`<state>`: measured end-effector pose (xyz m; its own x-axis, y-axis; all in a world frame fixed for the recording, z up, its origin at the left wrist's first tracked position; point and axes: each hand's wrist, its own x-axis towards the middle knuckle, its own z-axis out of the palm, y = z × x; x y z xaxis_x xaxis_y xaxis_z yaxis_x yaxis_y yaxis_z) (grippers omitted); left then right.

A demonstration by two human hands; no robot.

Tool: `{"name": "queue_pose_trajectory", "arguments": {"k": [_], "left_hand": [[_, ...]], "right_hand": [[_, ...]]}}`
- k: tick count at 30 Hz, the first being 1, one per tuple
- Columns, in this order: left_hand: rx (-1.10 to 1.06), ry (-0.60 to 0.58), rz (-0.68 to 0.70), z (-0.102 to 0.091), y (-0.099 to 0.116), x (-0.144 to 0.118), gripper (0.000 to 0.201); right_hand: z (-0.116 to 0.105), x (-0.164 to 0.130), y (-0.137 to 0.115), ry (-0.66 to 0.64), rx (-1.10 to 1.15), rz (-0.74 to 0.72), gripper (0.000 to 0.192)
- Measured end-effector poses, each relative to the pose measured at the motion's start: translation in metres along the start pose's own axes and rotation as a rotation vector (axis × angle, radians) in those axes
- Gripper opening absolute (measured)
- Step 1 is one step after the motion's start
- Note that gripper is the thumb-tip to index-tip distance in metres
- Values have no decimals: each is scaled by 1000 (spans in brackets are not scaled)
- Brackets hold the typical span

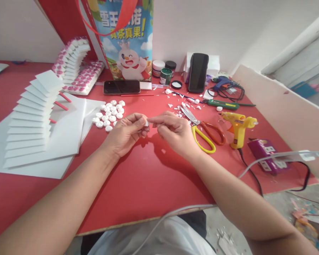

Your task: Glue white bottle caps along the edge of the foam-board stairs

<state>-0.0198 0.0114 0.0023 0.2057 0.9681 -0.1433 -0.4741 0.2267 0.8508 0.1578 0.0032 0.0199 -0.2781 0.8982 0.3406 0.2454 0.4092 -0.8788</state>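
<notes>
Pinching what appears to be a small white foam piece (146, 123), the left hand (127, 132) and right hand (174, 131) are held together above the red tabletop (138, 177), near scissors (202, 129).

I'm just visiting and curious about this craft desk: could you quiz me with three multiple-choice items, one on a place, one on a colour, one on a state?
1. Where do the scissors lie?
A. beside the right hand
B. on the foam sheets
C. on the floor

2. What colour is the glue gun?
A. blue
B. yellow
C. white

3. How is the small white piece held?
A. lying loose on the table
B. under the phone
C. pinched between both hands

Key: 1 A, they lie just past its knuckles; 2 B, its body is yellow; 3 C, left hand and right fingertips meet on it.
</notes>
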Motion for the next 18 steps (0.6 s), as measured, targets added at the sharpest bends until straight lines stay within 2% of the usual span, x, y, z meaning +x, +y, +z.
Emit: {"name": "queue_pose_trajectory", "arguments": {"k": [4,11,18], "left_hand": [[7,-21,59,2,2,0,29],[148,-155,192,1,0,-4,16],[238,-160,268,-2,-1,-3,6]], "right_hand": [[-2,1,-2,11,109,42,35],[-5,7,-4,89,380,232,23],[-2,4,-4,69,311,207,20]]}}
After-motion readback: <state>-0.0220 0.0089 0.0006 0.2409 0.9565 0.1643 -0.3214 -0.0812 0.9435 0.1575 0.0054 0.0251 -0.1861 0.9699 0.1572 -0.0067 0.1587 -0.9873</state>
